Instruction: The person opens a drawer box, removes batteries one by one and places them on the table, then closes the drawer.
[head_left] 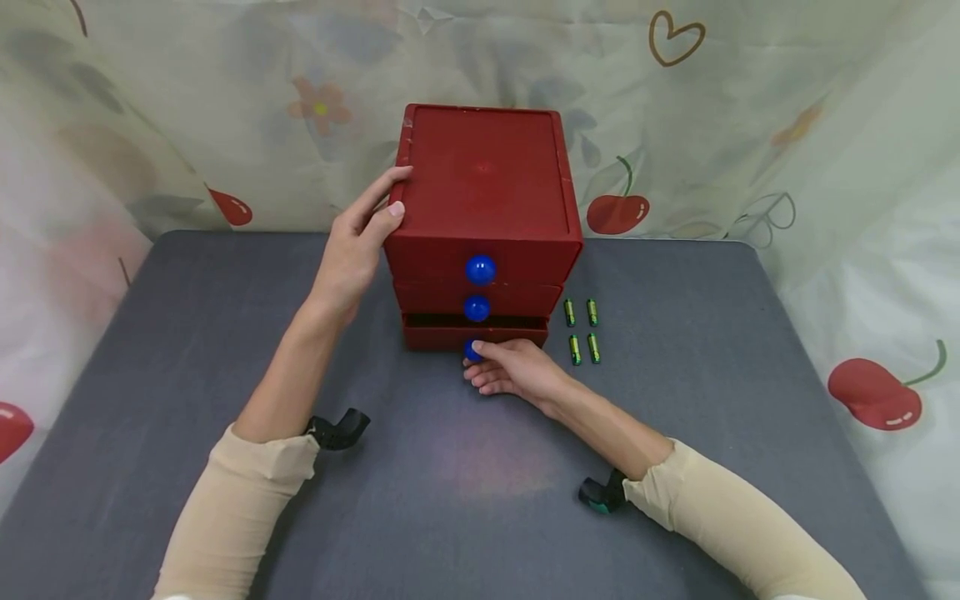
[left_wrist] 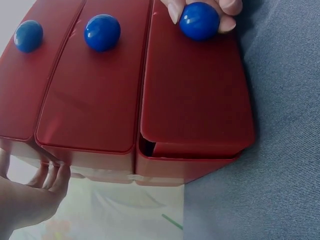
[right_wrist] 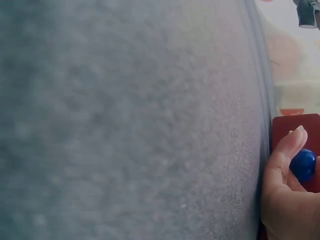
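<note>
A red three-drawer box [head_left: 483,179] with round blue knobs stands at the back of the table. Its bottom drawer [head_left: 435,337] sticks out a little, leaving a dark gap above its front. My right hand [head_left: 525,373] pinches that drawer's blue knob [left_wrist: 200,21] between thumb and fingers. Against the box's left side rests my left hand [head_left: 348,254], fingers extended, its tips at the top edge. The upper drawers' knobs, the top knob [head_left: 481,269] and the middle knob [head_left: 477,308], are untouched, and both drawers are closed.
Several small green batteries [head_left: 592,312] lie in two rows on the grey table [head_left: 450,517], just right of the box. A patterned curtain [head_left: 247,100] hangs behind the table and along its sides. Black wrist-camera mounts [head_left: 339,429] jut from both sleeves.
</note>
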